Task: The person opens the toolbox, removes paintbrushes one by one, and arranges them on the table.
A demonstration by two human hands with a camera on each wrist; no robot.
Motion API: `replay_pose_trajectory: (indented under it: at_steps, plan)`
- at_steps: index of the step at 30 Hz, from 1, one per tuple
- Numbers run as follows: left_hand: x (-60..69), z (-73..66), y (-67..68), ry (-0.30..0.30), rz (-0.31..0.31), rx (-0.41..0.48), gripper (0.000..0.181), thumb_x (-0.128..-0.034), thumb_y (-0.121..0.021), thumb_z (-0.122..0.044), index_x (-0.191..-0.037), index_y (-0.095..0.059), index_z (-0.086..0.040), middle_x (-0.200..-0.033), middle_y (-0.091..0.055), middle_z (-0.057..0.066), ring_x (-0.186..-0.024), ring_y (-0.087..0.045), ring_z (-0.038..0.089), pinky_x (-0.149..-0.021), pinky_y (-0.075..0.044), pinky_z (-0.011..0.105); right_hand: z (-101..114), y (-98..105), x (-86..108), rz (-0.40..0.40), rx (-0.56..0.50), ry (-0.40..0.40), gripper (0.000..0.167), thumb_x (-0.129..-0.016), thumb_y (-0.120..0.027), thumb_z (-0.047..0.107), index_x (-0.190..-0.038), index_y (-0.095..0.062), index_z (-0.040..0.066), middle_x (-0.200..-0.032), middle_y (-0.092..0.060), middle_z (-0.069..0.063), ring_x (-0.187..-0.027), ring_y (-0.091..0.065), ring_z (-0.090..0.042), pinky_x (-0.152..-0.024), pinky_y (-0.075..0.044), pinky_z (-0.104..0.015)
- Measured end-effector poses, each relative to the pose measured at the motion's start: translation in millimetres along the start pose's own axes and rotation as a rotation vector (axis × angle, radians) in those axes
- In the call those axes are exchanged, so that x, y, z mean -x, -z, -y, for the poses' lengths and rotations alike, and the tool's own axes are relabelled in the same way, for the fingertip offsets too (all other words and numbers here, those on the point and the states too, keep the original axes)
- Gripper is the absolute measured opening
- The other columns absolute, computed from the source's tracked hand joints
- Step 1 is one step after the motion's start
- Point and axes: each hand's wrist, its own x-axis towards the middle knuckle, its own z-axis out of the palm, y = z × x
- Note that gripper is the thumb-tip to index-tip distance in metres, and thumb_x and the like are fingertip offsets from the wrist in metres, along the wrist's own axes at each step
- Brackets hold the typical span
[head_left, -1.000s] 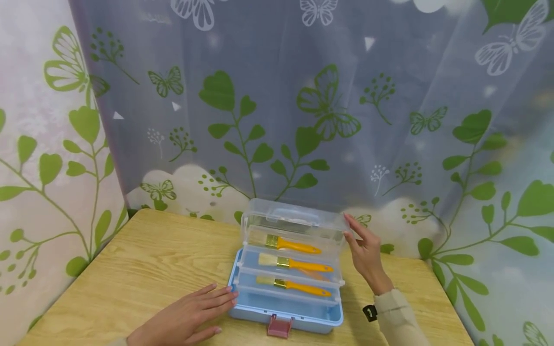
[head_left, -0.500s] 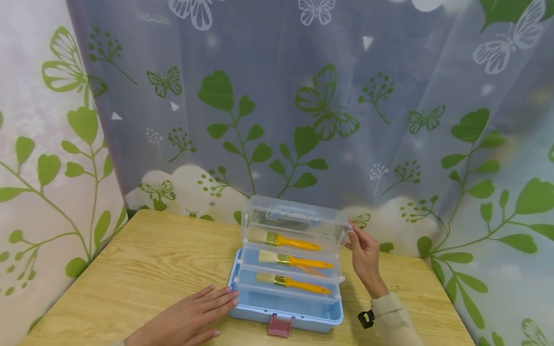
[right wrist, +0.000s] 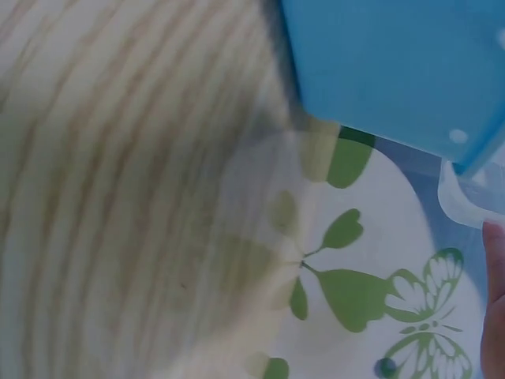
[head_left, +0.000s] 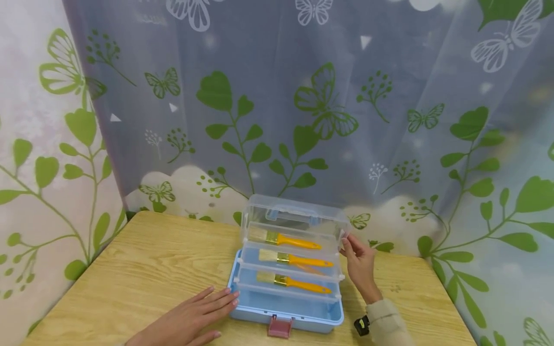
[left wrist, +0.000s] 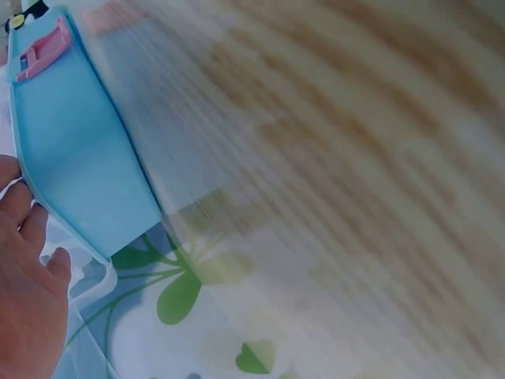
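A blue storage box (head_left: 285, 313) stands open on the wooden table, its clear lid (head_left: 298, 211) tipped up at the back. Its clear fold-out trays (head_left: 255, 268) rise in tiers and hold three paintbrushes (head_left: 309, 262) with yellow handles. A pink latch (head_left: 279, 327) hangs down at the front. My left hand (head_left: 190, 315) lies with straight fingers, their tips on the box's left rim. My right hand (head_left: 361, 266) holds the lid's lower right edge between thumb and fingers. In the right wrist view, one finger (right wrist: 494, 272) shows beside the lid's corner.
Around the box stretches the wood-grain table top (head_left: 164, 254). A curtain (head_left: 268, 120) printed with leaves and butterflies hangs just behind the lid and along both sides. A dark wrist device (head_left: 361, 325) sits at the right sleeve.
My right hand has slid down the lid's right edge, from its upper corner toward the trays. The lid has tilted slightly further back. The left hand has stayed on the rim.
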Motion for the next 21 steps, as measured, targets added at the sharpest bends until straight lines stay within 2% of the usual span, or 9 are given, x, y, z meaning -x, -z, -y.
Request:
replay_pose_trajectory:
  at_steps: [3, 7, 11, 17, 21]
  plan:
    - [0.5, -1.7, 1.4, 0.018, 0.012, 0.037, 0.064, -0.1029, -0.061, -0.028, -0.159, -0.037, -0.009, -0.163, -0.038, 0.008, -0.144, -0.044, 0.028, -0.123, 0.008, 0.02, -7.1, -1.4, 0.9, -0.01, 0.039, 0.024, 0.031, -0.094, -0.059, -0.016, -0.125, -0.064, -0.017, -0.119, -0.07, -0.023, -0.093, -0.072, 0.001, -0.071, -0.059, -0.023]
    - [0.2, -2.8, 2.0, 0.032, 0.029, 0.058, 0.062, -0.1043, -0.058, -0.028, -0.16, -0.035, -0.011, -0.163, -0.037, 0.007, -0.146, -0.041, 0.026, -0.123, 0.009, 0.02, -7.7, -1.7, 0.2, -0.003, 0.091, 0.028, 0.034, -0.094, -0.061, -0.014, -0.127, -0.064, -0.012, -0.122, -0.065, -0.033, -0.093, -0.07, 0.006, -0.069, -0.058, -0.016]
    - [0.8, -3.9, 0.3, -0.001, 0.01, 0.003, 0.063, -0.1025, -0.061, -0.03, -0.158, -0.039, -0.009, -0.159, -0.043, 0.008, -0.146, -0.041, 0.021, -0.123, 0.01, 0.022, -5.0, -1.4, -0.6, 0.059, 0.083, 0.004, 0.037, -0.097, -0.061, -0.01, -0.134, -0.061, -0.009, -0.128, -0.061, -0.034, -0.103, -0.067, 0.007, -0.075, -0.056, -0.014]
    - [3.8, -5.3, -3.6, -0.041, -0.035, -0.092, 0.066, -0.0991, -0.066, -0.035, -0.155, -0.043, -0.008, -0.155, -0.05, 0.007, -0.151, -0.032, 0.014, -0.125, 0.009, 0.026, -5.8, 0.0, 3.0, 0.158, 0.061, 0.014, 0.045, -0.097, -0.057, -0.013, -0.141, -0.054, -0.009, -0.132, -0.057, -0.038, -0.116, -0.062, 0.005, -0.084, -0.054, -0.016]
    - [4.6, -6.6, -2.7, -0.036, -0.021, -0.101, 0.065, -0.1, -0.064, -0.036, -0.155, -0.044, -0.01, -0.156, -0.049, 0.005, -0.148, -0.04, 0.015, -0.124, 0.01, 0.025, -2.8, 0.1, 2.5, 0.172, 0.075, 0.015, 0.046, -0.096, -0.058, -0.014, -0.142, -0.054, -0.009, -0.131, -0.058, -0.038, -0.115, -0.062, 0.005, -0.082, -0.055, -0.015]
